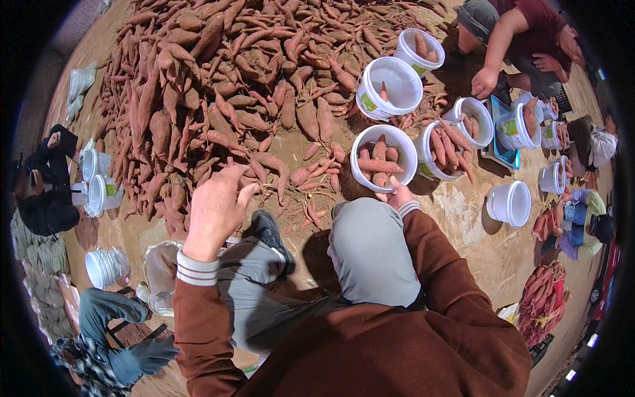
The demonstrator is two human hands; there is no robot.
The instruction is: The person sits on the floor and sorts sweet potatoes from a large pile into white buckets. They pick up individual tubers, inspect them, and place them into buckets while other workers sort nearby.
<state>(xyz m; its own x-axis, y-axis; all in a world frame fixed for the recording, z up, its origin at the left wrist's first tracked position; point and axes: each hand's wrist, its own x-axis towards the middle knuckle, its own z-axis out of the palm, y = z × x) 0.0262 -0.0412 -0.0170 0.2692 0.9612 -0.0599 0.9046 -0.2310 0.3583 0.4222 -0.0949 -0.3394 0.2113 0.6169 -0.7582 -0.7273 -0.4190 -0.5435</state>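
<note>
My right hand [397, 194] grips the near rim of a white plastic bucket [407, 158], thumb over the edge. Several reddish sweet potatoes [379, 165] lie in this bucket, one crosswise on top. My left hand [214, 211] is raised at the near edge of a large heap of soil-dusted sweet potatoes [248, 69]. Its fingers are bent and stand apart from the thumb, with nothing visible between them. Small loose sweet potatoes [313, 213] and roots lie on the ground between my hands, ahead of my shoe [270, 238].
Right of my bucket stands another bucket [424, 161], heaped with sweet potatoes. A bucket [497, 130] rests on a blue scale [512, 160]. A co-worker's hand [484, 82] hangs above nearby buckets. Stacked buckets [105, 268] and a seated person's legs [116, 317] are at left.
</note>
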